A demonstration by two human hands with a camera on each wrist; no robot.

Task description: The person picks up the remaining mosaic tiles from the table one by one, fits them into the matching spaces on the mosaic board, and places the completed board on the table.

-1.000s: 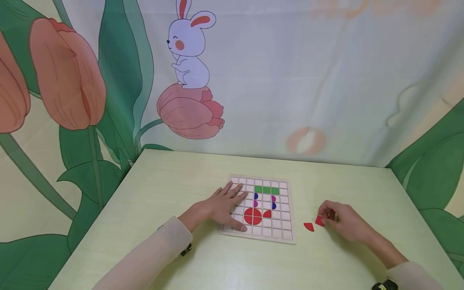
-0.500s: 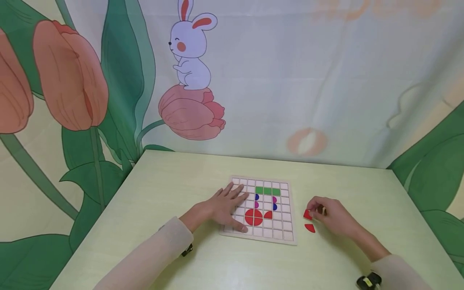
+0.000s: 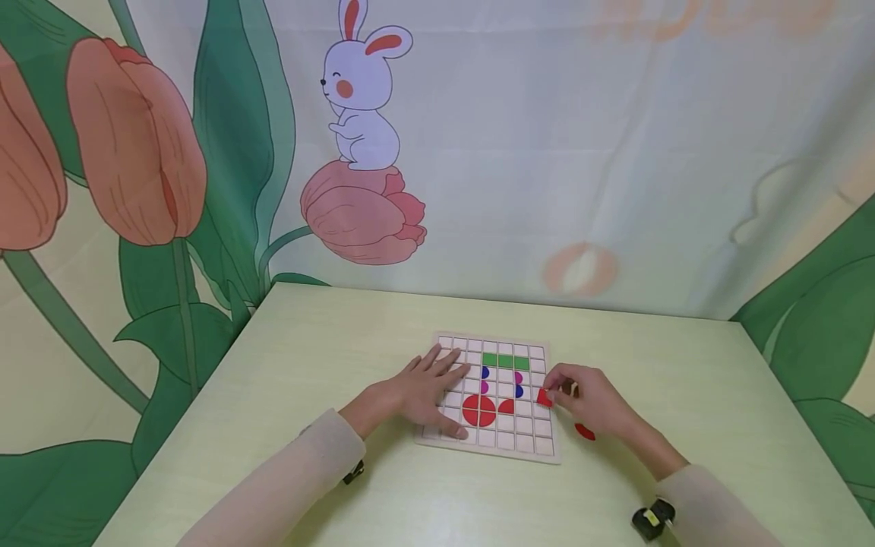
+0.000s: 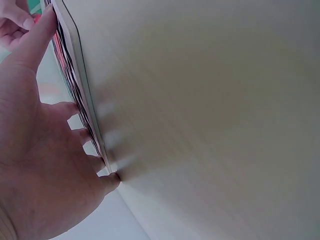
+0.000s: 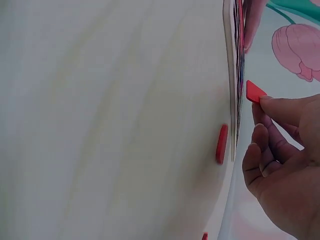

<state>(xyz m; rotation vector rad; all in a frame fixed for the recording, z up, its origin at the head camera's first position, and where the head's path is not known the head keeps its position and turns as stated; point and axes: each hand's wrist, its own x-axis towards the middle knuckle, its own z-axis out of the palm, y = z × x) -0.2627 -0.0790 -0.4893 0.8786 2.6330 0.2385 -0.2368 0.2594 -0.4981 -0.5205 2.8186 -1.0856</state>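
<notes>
The left hand point(image 3: 425, 393), spread wide, rests on the gridded board point(image 3: 506, 439); the right hand point(image 3: 591, 396) pinches a small red tile point(image 3: 544, 398) (a red wedge point(image 3: 585, 432) lies near the board).

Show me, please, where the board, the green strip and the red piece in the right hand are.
Board point(image 3: 524, 443): head view, on a bare cell in its bottom row.
Green strip point(image 3: 505, 362): head view, on its middle square.
Held red piece point(image 5: 254, 91): right wrist view, middle of its visible face.
</notes>
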